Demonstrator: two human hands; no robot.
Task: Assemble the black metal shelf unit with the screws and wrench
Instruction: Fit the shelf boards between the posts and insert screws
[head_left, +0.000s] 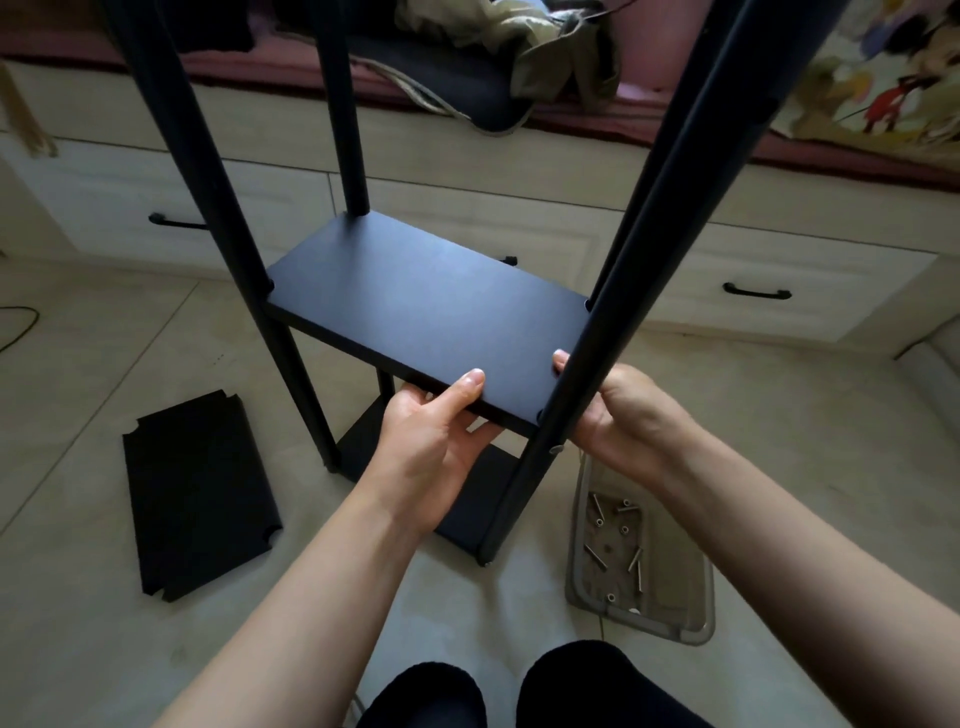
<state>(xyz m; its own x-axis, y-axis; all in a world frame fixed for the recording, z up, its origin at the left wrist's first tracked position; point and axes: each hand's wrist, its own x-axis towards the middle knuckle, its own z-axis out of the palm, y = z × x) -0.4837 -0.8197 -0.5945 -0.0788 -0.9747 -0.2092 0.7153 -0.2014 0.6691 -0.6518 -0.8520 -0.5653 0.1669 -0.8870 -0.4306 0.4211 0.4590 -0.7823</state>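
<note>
A black shelf unit stands on the floor, with tall black posts (618, 291) rising past the camera. A black shelf board (415, 301) sits between the posts at mid height. My left hand (431, 441) grips its near edge, thumb on top and fingers underneath. My right hand (618, 410) holds the board's near right corner behind the front right post, thumb on top. A lower black shelf (467, 509) lies near the floor. A spare black board (200, 493) lies flat on the floor at the left. Several silver screws (618, 540) lie in a clear tray (675, 618) at the right.
Cream drawer fronts with black handles (757, 292) run along the back under a bed with pink bedding and clothes. The floor is pale tile. My dark-clad knees (498, 691) show at the bottom edge. A cable (21, 322) lies at the far left.
</note>
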